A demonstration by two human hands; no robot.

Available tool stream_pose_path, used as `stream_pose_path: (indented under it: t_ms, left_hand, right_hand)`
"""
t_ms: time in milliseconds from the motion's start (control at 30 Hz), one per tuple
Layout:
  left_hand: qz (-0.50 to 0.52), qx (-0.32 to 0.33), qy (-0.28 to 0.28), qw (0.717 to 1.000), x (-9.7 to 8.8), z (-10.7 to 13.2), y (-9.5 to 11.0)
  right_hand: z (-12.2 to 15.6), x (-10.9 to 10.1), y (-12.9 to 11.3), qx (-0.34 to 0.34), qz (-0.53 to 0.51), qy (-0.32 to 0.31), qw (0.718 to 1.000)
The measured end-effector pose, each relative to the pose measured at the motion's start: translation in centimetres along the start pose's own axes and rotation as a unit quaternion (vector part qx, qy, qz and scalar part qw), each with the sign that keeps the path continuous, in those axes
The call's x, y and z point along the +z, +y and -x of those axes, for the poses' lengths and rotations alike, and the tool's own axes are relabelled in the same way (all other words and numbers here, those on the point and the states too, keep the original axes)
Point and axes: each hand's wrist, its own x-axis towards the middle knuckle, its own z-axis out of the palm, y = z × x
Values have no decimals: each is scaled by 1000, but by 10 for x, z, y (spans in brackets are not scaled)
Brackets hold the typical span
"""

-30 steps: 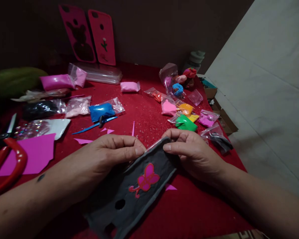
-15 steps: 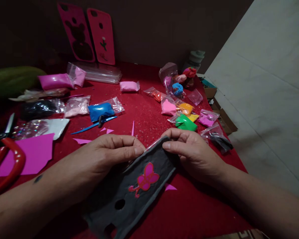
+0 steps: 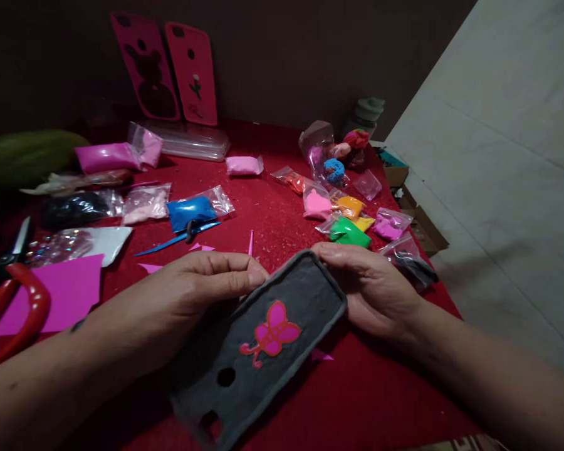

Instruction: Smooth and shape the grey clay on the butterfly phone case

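Note:
I hold a dark grey phone case [image 3: 258, 347] with both hands over a red table [image 3: 366, 401]. A pink butterfly outlined in red [image 3: 270, 332] sits on the case's back, and two round holes show near its lower end. My left hand [image 3: 202, 291] grips the case's left edge, thumb on top. My right hand [image 3: 371, 285] curls round its far top corner from the right. The case now lies flat and tilted, its whole back facing me.
Small bags of coloured clay [image 3: 350, 230] lie scattered across the table. A blue bag [image 3: 190, 210] and a blue tool [image 3: 178, 237] are at mid-left. Red-handled scissors [image 3: 14, 300] and pink foam sheet [image 3: 61, 291] lie at the left. Two pink phone cases [image 3: 172, 69] lean against the back wall.
The case's far end was bent up between my fingers; now it is flattened out. My right thumb has come off the top face and the hand cups the corner.

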Motion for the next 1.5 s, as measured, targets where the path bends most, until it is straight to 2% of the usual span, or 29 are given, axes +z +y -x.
stream_pose_path:
  t_ms: [133,200,333,467,733,900,1033,1300,1500]
  left_hand:
    - [-21,33,-22,999,-2,-1,1]
    - [-68,57,-9,996,0,0,4]
    - [-165,124,23,978,11,5,13]
    - [-220,169,-2,961,23,3,17]
    - [-333,154,39,930,23,-4,20]
    - [-338,144,40,929,26,-8,19]
    - [-340,144,45,928,27,-6,19]
    - [-300,147,11,942,26,-13,18]
    - [-246,122,-24,961,24,-1,25]
  right_hand:
    - [0,-1,1,1,-1,-18,1000]
    - [1,0,1,1,-2,-27,1000]
    - [2,0,2,6,-5,-36,999]
    - [4,1,3,11,-14,-50,999]
    - [7,3,4,4,-28,-88,996]
    - [9,2,6,2,-16,-65,998]
    - [10,3,7,-2,-19,-70,997]
    - [10,3,7,4,8,-58,998]
    - [10,3,6,3,16,-60,998]
